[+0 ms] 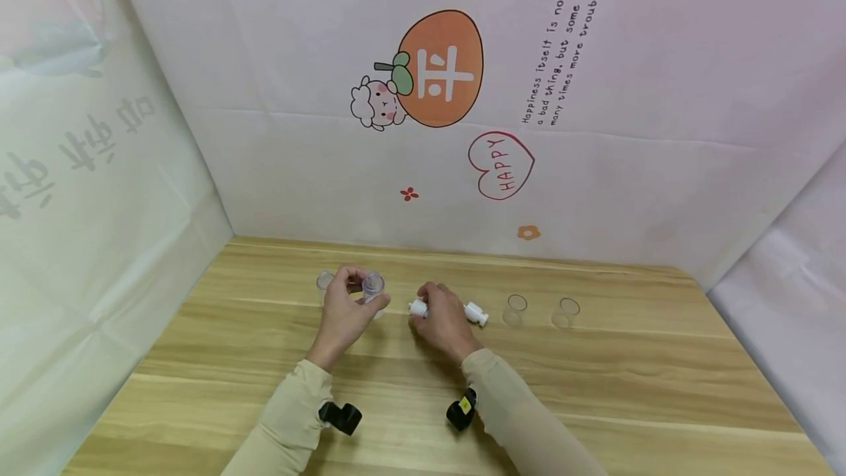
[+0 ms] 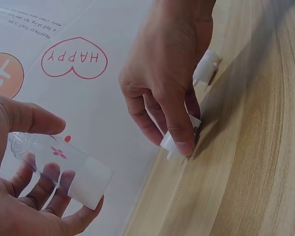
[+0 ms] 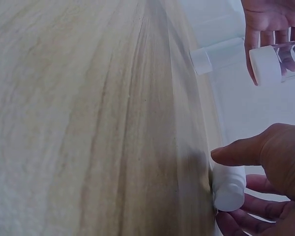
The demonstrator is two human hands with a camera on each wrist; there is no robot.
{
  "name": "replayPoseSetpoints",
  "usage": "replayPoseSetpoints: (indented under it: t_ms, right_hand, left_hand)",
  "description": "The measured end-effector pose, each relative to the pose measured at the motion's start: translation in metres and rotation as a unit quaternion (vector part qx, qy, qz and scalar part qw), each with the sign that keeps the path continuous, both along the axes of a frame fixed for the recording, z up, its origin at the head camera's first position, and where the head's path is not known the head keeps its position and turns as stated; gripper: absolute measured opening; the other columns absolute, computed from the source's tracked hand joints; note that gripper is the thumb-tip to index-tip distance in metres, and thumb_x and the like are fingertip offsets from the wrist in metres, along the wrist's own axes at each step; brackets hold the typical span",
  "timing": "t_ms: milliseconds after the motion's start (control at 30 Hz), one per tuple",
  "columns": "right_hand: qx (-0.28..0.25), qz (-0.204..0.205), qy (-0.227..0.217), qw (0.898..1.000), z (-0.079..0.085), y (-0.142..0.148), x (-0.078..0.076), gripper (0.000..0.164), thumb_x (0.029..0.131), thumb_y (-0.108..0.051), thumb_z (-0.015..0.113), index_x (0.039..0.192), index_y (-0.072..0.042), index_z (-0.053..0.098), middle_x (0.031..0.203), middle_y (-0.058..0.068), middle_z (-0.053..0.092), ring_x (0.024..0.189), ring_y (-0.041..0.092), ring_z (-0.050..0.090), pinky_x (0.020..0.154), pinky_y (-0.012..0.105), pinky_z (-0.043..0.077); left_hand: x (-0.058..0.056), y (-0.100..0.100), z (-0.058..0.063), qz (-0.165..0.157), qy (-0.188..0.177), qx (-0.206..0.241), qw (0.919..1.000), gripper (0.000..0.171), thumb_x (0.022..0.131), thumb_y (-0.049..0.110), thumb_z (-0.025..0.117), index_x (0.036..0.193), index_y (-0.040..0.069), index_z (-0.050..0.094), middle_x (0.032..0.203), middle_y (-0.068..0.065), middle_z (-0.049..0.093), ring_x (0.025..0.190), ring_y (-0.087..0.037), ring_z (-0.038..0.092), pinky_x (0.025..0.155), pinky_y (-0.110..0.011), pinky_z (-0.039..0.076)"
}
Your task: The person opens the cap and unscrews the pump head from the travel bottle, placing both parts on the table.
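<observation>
My left hand [image 1: 345, 318] holds a clear bottle [image 2: 64, 162] with a white base, thumb on one side and fingers curled round the other. Its open rim faces up in the head view. To the right, my right hand [image 1: 444, 318] grips a white pump top [image 2: 174, 145] low at the tabletop, thumb and fingers on either side of it. In the right wrist view the round white end of this pump top [image 3: 230, 194] shows between thumb and fingers. A second white pump top [image 1: 476, 314] lies just right of that hand.
Another clear bottle [image 1: 324, 281] with a white base [image 3: 202, 61] stands behind my left hand, partly hidden. Two clear cup-like covers [image 1: 515, 311] stand in a row to the right on the wooden table [image 1: 396, 402]. A printed white cloth [image 1: 297, 167] rises behind the table.
</observation>
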State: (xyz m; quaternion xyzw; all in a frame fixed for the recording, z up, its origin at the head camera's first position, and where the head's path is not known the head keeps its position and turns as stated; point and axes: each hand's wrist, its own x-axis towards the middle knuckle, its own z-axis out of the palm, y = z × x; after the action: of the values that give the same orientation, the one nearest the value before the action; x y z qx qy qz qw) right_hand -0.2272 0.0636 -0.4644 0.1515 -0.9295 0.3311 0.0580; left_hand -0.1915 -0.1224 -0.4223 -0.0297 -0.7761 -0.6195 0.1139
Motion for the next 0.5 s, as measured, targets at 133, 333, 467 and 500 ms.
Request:
replayPoseSetpoints:
  t_ms: [133, 333, 467, 500]
  right_hand:
    - [0.001, 0.003, -0.006, 1.0, 0.0002, 0.0004, 0.0006, 0.039, 0.08, -0.009, 0.085, 0.112, 0.0, 0.065, 0.105, 0.014, 0.066, 0.092, 0.029, 0.064, 0.08, 0.044, 0.054]
    - [0.003, 0.011, -0.006, 1.0, 0.0013, 0.0004, 0.002, 0.043, 0.078, -0.011, 0.087, 0.113, 0.0, 0.064, 0.104, 0.014, 0.065, 0.092, 0.029, 0.064, 0.08, 0.044, 0.054]
    - [0.008, 0.013, -0.003, 1.0, 0.0015, 0.0008, 0.0019, 0.043, 0.078, -0.012, 0.088, 0.112, 0.0, 0.064, 0.103, 0.014, 0.065, 0.091, 0.029, 0.064, 0.079, 0.044, 0.054]
    - [0.007, 0.012, -0.004, 1.0, 0.0014, 0.0008, 0.002, 0.043, 0.079, -0.012, 0.088, 0.112, 0.0, 0.064, 0.103, 0.014, 0.066, 0.092, 0.029, 0.064, 0.079, 0.044, 0.054]
  left_hand:
    - [-0.0013, 0.0005, -0.0019, -0.002, -0.006, 0.001, 1.0, 0.039, 0.081, 0.001, 0.079, 0.11, 0.001, 0.052, 0.112, -0.015, 0.057, 0.106, -0.029, 0.056, 0.091, -0.046, 0.054]
    - [-0.0022, 0.0002, -0.0049, -0.001, -0.014, 0.002, 0.9999, 0.039, 0.081, 0.001, 0.08, 0.109, 0.001, 0.053, 0.112, -0.015, 0.058, 0.105, -0.029, 0.056, 0.091, -0.047, 0.053]
    - [-0.0028, 0.0, -0.007, 0.0, -0.02, -0.004, 0.9998, 0.04, 0.081, 0.003, 0.08, 0.111, 0.002, 0.053, 0.112, -0.014, 0.058, 0.106, -0.029, 0.056, 0.092, -0.047, 0.053]
    - [-0.003, 0.0001, -0.0075, 0.0, -0.022, -0.005, 0.9998, 0.04, 0.082, 0.003, 0.08, 0.111, 0.002, 0.053, 0.112, -0.014, 0.058, 0.106, -0.029, 0.056, 0.092, -0.046, 0.053]
